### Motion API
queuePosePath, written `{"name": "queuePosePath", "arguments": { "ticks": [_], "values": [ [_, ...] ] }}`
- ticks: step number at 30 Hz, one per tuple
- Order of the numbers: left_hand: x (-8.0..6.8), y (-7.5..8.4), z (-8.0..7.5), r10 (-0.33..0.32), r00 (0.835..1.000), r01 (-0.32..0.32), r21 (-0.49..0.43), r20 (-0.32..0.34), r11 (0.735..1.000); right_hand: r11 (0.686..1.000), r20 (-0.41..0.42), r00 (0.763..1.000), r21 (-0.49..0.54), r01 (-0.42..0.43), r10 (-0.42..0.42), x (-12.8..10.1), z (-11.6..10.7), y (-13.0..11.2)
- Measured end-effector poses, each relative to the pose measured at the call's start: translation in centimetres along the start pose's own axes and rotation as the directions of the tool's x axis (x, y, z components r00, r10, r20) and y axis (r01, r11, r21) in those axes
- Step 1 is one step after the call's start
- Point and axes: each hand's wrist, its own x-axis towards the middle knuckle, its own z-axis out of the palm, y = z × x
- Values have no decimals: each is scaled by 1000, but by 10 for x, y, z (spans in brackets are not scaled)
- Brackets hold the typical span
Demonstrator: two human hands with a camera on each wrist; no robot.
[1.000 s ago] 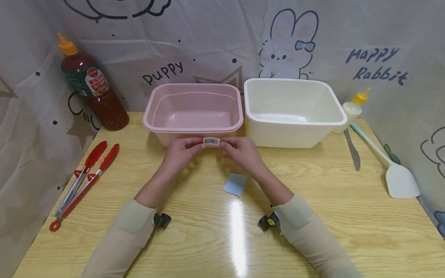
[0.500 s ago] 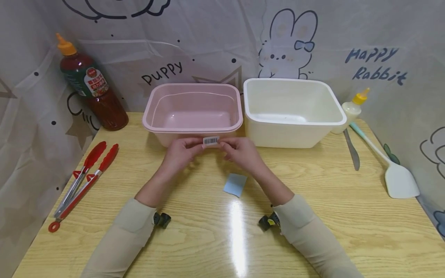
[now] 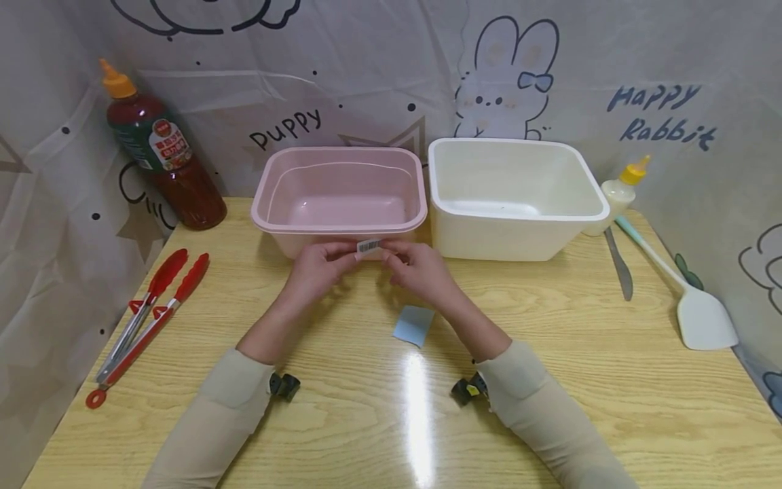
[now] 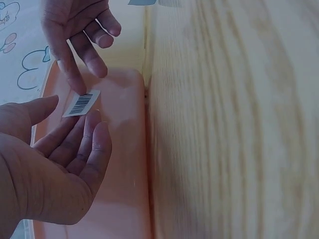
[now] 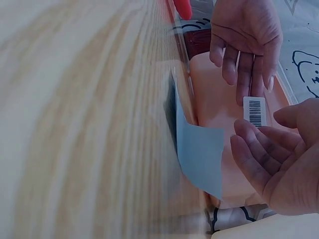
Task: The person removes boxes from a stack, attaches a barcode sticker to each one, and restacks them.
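A small white barcode label (image 3: 368,246) is at the front of the pink bin (image 3: 339,229). My left hand (image 3: 318,275) touches its left end; in the right wrist view, the left fingers (image 5: 244,74) reach straight to the label. My right hand (image 3: 427,275) has its fingertips at the other end, partly covering it in the head view. Both thumbs stand apart from the label in the wrist views. Whether the label touches the bin wall is unclear. A light blue paper piece (image 3: 414,326) lies on the table near my right forearm.
A white bin (image 3: 495,239) stands right of the pink one. At left are a red sauce bottle (image 3: 165,159) and red tongs (image 3: 146,319). At right are a yellow-capped bottle (image 3: 617,197), a knife (image 3: 619,265) and a white spatula (image 3: 705,319).
The label has tilted, and less of its right end shows. My right hand has shifted slightly left; the left hand has stayed nearly still.
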Motion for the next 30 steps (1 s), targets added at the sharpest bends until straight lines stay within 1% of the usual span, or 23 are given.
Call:
{"name": "queuePosePath", "arguments": {
  "ticks": [8,13,16,20,24,30],
  "values": [
    [-1,-2,-2,-18,1000,18,4,25,1000,1000,11,1000,3,-8,8,0,1,-1],
    [-3,-2,-5,-40,999,41,-21,33,999,1000,15,1000,10,-13,13,1,1,0],
    [-3,-3,-6,-49,999,49,-31,25,998,1000,11,1000,16,-17,17,1,1,1],
    [-4,-3,-8,-49,999,49,-19,9,999,1000,11,1000,20,-21,20,1,0,1],
    [-3,-3,-6,-33,999,33,0,24,999,999,19,999,26,-28,28,0,-1,-1],
    [1,1,3,11,996,-17,62,93,998,999,34,998,24,-44,44,0,-1,-3]
  ]
}}
